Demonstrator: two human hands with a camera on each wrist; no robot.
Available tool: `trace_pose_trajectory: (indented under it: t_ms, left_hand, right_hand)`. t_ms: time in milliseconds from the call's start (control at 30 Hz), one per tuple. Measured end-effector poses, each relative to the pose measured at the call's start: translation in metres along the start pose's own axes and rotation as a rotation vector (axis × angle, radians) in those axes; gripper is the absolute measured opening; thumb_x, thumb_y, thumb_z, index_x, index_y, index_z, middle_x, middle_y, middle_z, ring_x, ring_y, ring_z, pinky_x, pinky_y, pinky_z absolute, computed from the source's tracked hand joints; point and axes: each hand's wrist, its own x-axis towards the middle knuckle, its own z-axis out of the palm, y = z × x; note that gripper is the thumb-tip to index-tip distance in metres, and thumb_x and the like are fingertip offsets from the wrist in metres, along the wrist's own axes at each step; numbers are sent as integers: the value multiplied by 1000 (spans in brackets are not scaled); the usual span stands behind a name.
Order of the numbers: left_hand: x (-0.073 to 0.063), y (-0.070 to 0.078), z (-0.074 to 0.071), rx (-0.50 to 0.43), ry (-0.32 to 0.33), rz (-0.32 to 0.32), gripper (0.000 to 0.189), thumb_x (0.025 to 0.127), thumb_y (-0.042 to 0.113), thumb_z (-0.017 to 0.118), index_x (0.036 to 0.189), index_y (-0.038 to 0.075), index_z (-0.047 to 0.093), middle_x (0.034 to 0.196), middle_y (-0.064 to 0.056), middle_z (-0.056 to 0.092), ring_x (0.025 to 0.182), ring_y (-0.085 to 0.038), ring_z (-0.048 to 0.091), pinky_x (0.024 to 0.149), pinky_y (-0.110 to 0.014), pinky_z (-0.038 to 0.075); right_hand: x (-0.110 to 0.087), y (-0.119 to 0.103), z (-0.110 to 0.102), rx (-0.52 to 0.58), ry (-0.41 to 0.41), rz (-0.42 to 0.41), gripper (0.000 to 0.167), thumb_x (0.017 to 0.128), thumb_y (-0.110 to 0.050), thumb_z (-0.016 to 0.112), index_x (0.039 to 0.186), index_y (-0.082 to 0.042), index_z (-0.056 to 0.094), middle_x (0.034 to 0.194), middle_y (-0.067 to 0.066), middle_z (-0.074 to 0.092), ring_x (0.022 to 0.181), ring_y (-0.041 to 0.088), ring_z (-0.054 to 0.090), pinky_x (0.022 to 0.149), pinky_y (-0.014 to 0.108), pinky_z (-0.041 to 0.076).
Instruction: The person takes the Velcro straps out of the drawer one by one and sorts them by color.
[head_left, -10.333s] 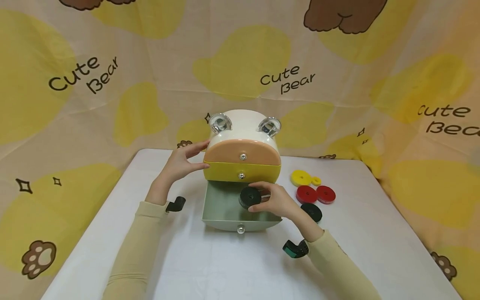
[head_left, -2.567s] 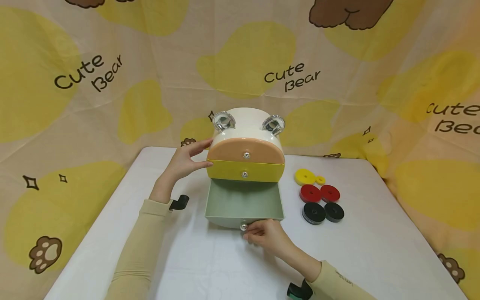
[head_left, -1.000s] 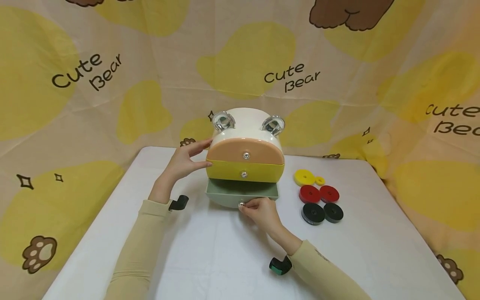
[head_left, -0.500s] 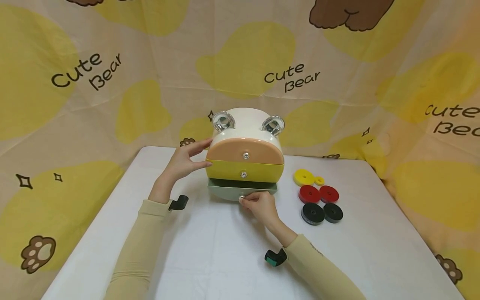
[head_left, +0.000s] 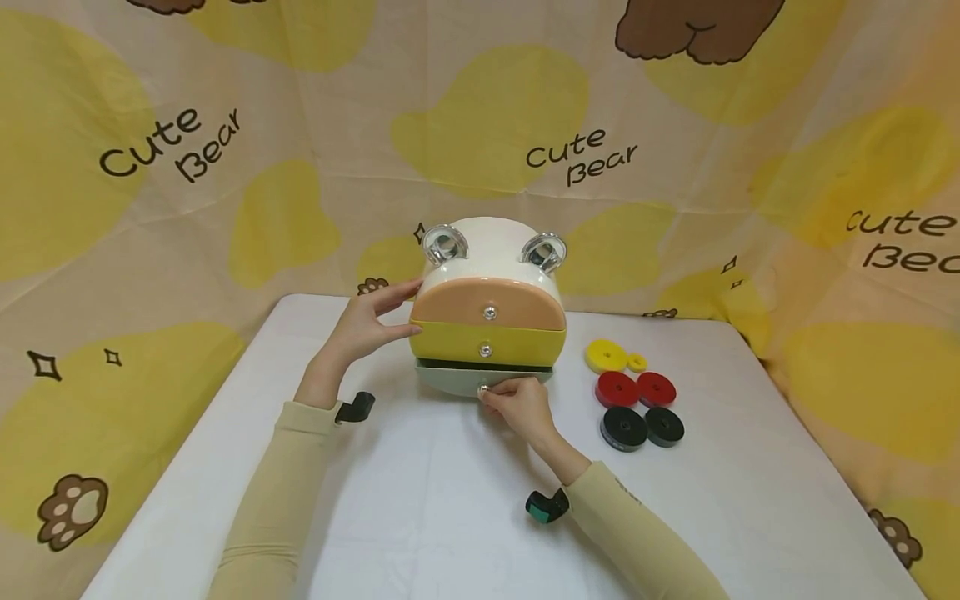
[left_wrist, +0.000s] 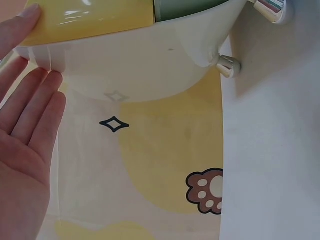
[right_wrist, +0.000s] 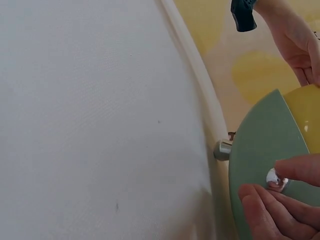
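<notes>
A small rounded cabinet [head_left: 491,242] with a white top and two silver ring-shaped ears stands on the table. Its peach drawer [head_left: 450,304] and yellow drawer [head_left: 450,342] are pushed in, while the green bottom drawer [head_left: 444,381] sticks out slightly, a thin dark gap above its front. My right hand [head_left: 525,407] pinches the silver knob [right_wrist: 276,180] of the green drawer between thumb and fingers. On the cabinet's left side my left hand [head_left: 358,327] rests with extended fingers, its thumb [left_wrist: 25,22] at the edge of the yellow drawer.
Right of the cabinet lie flat rolls with centre holes: two black rolls [head_left: 623,428], two red rolls [head_left: 617,389], a yellow roll [head_left: 606,356] and a smaller yellow roll [head_left: 637,362]. A patterned cloth [head_left: 480,125] hangs behind the white table [head_left: 420,517].
The right hand earlier held a black roll over the pulled-out green drawer; that roll now lies beside the other. Gripping the knob, the hand has since pushed the drawer almost fully in.
</notes>
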Motion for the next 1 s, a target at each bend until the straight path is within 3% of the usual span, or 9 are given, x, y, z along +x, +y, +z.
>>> trace_pose_trajectory:
  t_ms: [233,500,1000]
  left_hand:
    - [1,-5,2,2,3,1,66,76,24,81,135,30,53,135,4,57,127,-18,51,109,-35,40]
    - [1,-5,2,0,11,35,65,75,22,81,135,28,55,134,2,58,126,-19,52,108,-34,41]
    - [0,-6,1,21,13,26,66,76,23,81,135,30,53,135,2,57,127,-19,51,108,-36,41]
  right_hand:
    - [8,2,1,-7,11,-10,20,79,-25,76,76,-5,77,71,13,72,67,27,70,52,21,50]
    - [12,2,1,0,17,11,21,78,-26,77,76,-6,77,71,11,72,66,25,70,53,20,51]
    - [13,4,-2,-23,-7,-14,21,80,-30,76,78,-9,76,72,7,72,67,22,69,55,21,51]
